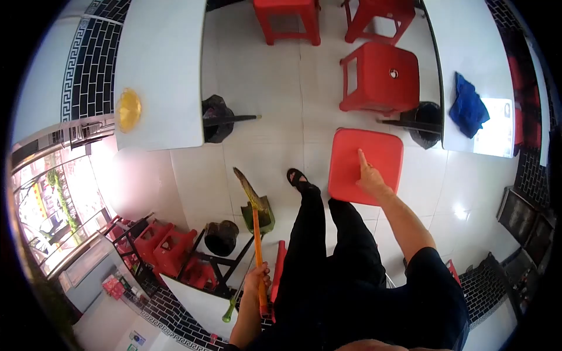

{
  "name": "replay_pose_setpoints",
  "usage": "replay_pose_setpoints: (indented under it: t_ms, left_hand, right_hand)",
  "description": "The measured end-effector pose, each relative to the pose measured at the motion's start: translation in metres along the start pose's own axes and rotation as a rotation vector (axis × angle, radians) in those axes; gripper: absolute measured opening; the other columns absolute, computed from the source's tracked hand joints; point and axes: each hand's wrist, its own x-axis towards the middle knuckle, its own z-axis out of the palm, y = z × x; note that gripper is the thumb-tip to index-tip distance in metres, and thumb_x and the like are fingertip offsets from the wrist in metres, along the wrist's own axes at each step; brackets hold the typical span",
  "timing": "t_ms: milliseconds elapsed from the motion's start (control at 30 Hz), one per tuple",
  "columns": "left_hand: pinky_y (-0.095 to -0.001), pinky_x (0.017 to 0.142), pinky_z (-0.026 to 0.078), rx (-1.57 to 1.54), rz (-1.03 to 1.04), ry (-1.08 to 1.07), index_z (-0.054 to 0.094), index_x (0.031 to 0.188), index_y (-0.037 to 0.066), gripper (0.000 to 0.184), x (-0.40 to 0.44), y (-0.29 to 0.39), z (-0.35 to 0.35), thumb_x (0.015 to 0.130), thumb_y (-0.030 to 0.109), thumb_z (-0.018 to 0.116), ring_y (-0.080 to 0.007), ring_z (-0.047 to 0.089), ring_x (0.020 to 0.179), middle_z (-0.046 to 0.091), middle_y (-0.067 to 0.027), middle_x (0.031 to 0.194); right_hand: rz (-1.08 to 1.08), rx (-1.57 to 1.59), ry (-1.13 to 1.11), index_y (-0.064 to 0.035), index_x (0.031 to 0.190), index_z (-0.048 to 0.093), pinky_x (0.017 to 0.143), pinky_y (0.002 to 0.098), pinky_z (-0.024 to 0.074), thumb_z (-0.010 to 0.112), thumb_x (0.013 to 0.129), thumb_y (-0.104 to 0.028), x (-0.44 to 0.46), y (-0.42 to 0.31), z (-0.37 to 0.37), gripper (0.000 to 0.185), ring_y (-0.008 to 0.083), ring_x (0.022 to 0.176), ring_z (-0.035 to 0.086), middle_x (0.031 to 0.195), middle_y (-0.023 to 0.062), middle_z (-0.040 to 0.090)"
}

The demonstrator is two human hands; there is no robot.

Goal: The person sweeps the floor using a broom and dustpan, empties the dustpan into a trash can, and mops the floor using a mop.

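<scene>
My left hand [256,278] is closed around the orange handle of a broom [258,245], whose worn brush end points away from me. Below the brush is a green dustpan [264,217]; its thin pole runs back past my left hand to a green grip, and I cannot tell whether the hand touches it. My right hand [370,178] is at the middle of a red plastic stool [345,151], index finger stretched along the seat. The other fingers are bent down at the seat's centre, mostly hidden. The stool's legs are out of sight beneath it.
More red stools [380,70] stand ahead between two white tables [158,70]. A blue cloth [468,108] lies on the right table, a yellow dish [129,110] on the left. Black-lined bins [216,120] sit by the table legs. A dark bucket [220,238] and stacked stools [170,248] are at left.
</scene>
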Motion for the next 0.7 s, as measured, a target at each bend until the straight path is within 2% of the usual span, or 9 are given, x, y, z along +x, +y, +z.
replay_pose_setpoints:
  t_ms: [167, 233, 333, 367, 400, 467, 500, 633, 700]
  left_hand:
    - [-0.0278, 0.044, 0.041, 0.032, -0.035, 0.076, 0.058, 0.116, 0.007, 0.026, -0.005, 0.031, -0.026, 0.096, 0.02, 0.068, -0.0123, 0.049, 0.052, 0.058, -0.0013, 0.08]
    - [-0.0293, 0.046, 0.04, -0.027, -0.041, 0.022, 0.062, 0.105, 0.011, 0.017, 0.001, 0.031, -0.05, 0.093, 0.018, 0.07, -0.0131, 0.05, 0.052, 0.059, -0.0015, 0.079]
    - [-0.0308, 0.045, 0.041, 0.037, -0.017, 0.041, 0.062, 0.105, 0.01, 0.016, 0.001, 0.04, -0.062, 0.093, 0.018, 0.069, -0.0141, 0.05, 0.052, 0.059, -0.0022, 0.079]
    - [-0.0286, 0.046, 0.042, 0.008, -0.027, -0.015, 0.059, 0.114, 0.009, 0.025, 0.0, 0.043, -0.066, 0.096, 0.022, 0.068, -0.0134, 0.049, 0.053, 0.058, -0.0014, 0.079]
    - [-0.0286, 0.046, 0.042, 0.006, -0.03, -0.005, 0.059, 0.114, 0.009, 0.025, -0.004, 0.046, -0.067, 0.096, 0.022, 0.068, -0.0134, 0.049, 0.053, 0.058, -0.0014, 0.079]
    - [-0.0295, 0.047, 0.041, 0.019, -0.052, -0.009, 0.058, 0.118, 0.009, 0.028, -0.009, 0.056, -0.057, 0.096, 0.022, 0.068, -0.0141, 0.05, 0.055, 0.057, -0.001, 0.079]
    - [-0.0295, 0.043, 0.041, -0.049, -0.017, 0.026, 0.061, 0.107, 0.008, 0.019, -0.013, 0.059, -0.046, 0.092, 0.017, 0.069, -0.0163, 0.05, 0.048, 0.058, -0.004, 0.073]
    - [-0.0306, 0.043, 0.041, -0.152, -0.03, 0.033, 0.061, 0.109, 0.008, 0.02, -0.007, 0.056, -0.035, 0.093, 0.016, 0.068, -0.0169, 0.05, 0.048, 0.058, -0.0047, 0.074]
    - [-0.0313, 0.043, 0.042, -0.139, -0.044, 0.193, 0.061, 0.11, 0.007, 0.02, -0.022, 0.059, -0.001, 0.093, 0.015, 0.067, -0.0174, 0.05, 0.048, 0.058, -0.005, 0.075]
  right_hand:
    - [-0.065, 0.151, 0.003, -0.0158, 0.162, -0.005, 0.094, 0.0502, 0.0526, 0.076, 0.074, -0.003, 0.018, -0.096, -0.025, 0.12, 0.0459, 0.109, 0.064, 0.119, 0.0312, 0.062]
    - [-0.059, 0.194, -0.016, -0.0164, 0.162, -0.001, 0.096, 0.0497, 0.0515, 0.078, 0.072, -0.004, 0.03, -0.132, -0.028, 0.121, 0.0453, 0.111, 0.063, 0.12, 0.0304, 0.062]
    - [-0.113, 0.191, 0.05, -0.018, 0.162, -0.003, 0.095, 0.0498, 0.0514, 0.079, 0.073, -0.003, 0.068, -0.186, -0.038, 0.122, 0.0462, 0.11, 0.063, 0.121, 0.03, 0.061]
    - [-0.128, 0.175, 0.068, -0.0173, 0.162, -0.004, 0.095, 0.0494, 0.0519, 0.078, 0.074, -0.002, 0.081, -0.204, -0.043, 0.122, 0.0459, 0.111, 0.063, 0.122, 0.0307, 0.06]
    - [-0.143, 0.163, 0.08, -0.0166, 0.162, -0.006, 0.095, 0.049, 0.0525, 0.078, 0.074, 0.0, 0.095, -0.219, -0.045, 0.122, 0.0457, 0.112, 0.063, 0.123, 0.0314, 0.06]
    - [-0.151, 0.147, 0.084, -0.0155, 0.162, -0.006, 0.095, 0.0482, 0.0528, 0.078, 0.075, -0.001, 0.135, -0.243, -0.051, 0.122, 0.0453, 0.112, 0.063, 0.123, 0.0311, 0.06]
    - [-0.158, 0.126, 0.094, -0.0145, 0.161, -0.007, 0.095, 0.0474, 0.053, 0.078, 0.076, -0.001, 0.154, -0.251, -0.055, 0.121, 0.0448, 0.112, 0.063, 0.124, 0.0307, 0.059]
    - [-0.131, 0.093, 0.044, -0.013, 0.161, -0.009, 0.096, 0.0463, 0.0533, 0.077, 0.078, -0.001, 0.235, -0.276, -0.077, 0.12, 0.0434, 0.113, 0.063, 0.125, 0.0298, 0.059]
    - [-0.107, 0.067, 0.03, -0.0132, 0.161, -0.011, 0.097, 0.0461, 0.0533, 0.077, 0.079, -0.003, 0.273, -0.282, -0.086, 0.12, 0.0419, 0.113, 0.063, 0.125, 0.0289, 0.06]
